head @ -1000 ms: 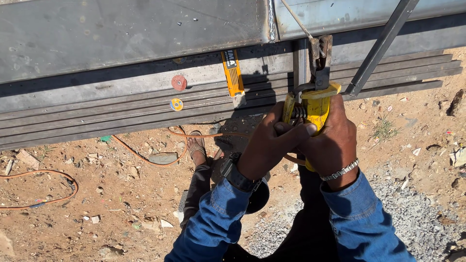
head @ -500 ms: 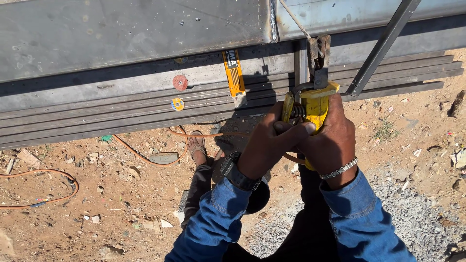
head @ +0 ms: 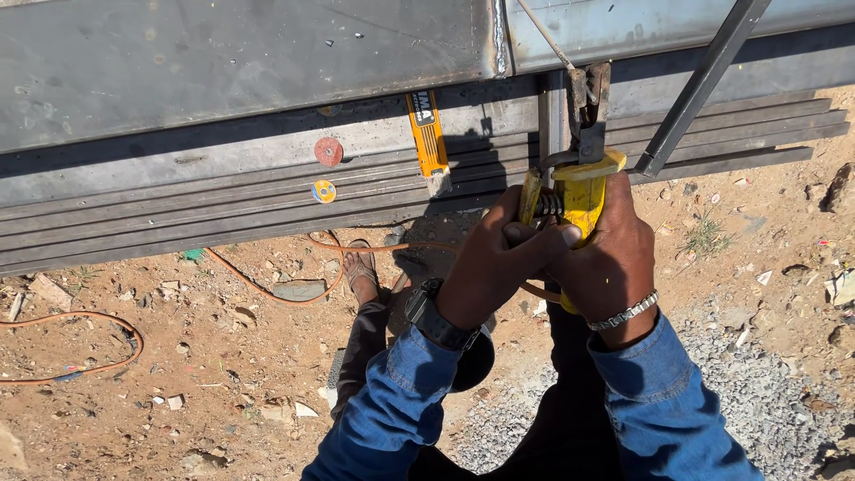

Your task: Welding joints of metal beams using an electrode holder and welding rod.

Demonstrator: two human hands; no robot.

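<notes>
While both hands close together, the left hand (head: 494, 267) curls its fingers across the front of the yellow electrode holder (head: 574, 191), and the right hand (head: 610, 258) wraps shut around its handle from the other side. Its dark metal clamp (head: 588, 107) pinches a thin welding rod (head: 543, 36) against the grey steel frame (head: 249, 71), just above the stacked flat bars (head: 178, 209). An orange cable (head: 267, 281) snakes over red, stony dirt (head: 134, 401).

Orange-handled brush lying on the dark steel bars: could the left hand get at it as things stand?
Probably yes: the orange-handled brush lies uncovered just beyond the left hand, but that hand grips the yellow electrode holder and must release first.
</notes>
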